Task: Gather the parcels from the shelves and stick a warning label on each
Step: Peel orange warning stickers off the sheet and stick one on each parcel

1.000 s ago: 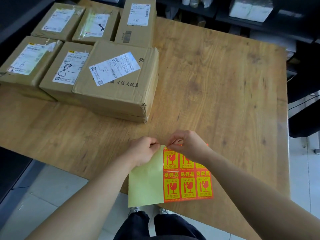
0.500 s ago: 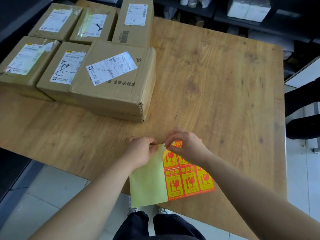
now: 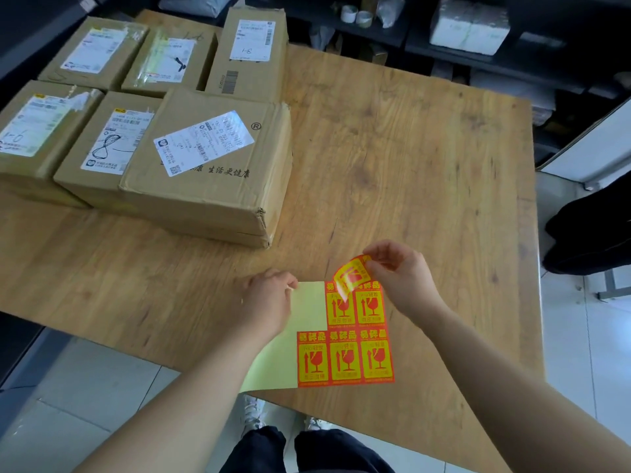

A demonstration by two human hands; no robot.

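Several brown cardboard parcels with white shipping labels sit grouped on the left of the wooden table (image 3: 426,158); the nearest and largest parcel (image 3: 208,172) has no warning label on its top. A sheet of red and yellow warning labels (image 3: 345,356) on pale yellow backing lies at the table's near edge. My left hand (image 3: 269,302) presses the bare backing down at its top edge. My right hand (image 3: 399,274) pinches one warning label (image 3: 351,276), curled and lifted, its lower end still on the sheet.
Dark shelves (image 3: 478,56) behind the table hold white wrapped packages, tape rolls and bags. A dark chair (image 3: 587,233) stands at the right. My legs and shoes show below the table edge, over a tiled floor.
My right hand has pulled one label up and to the right, peeling it off the sheet's top row. My left hand stays on the backing. The view has shifted slightly.
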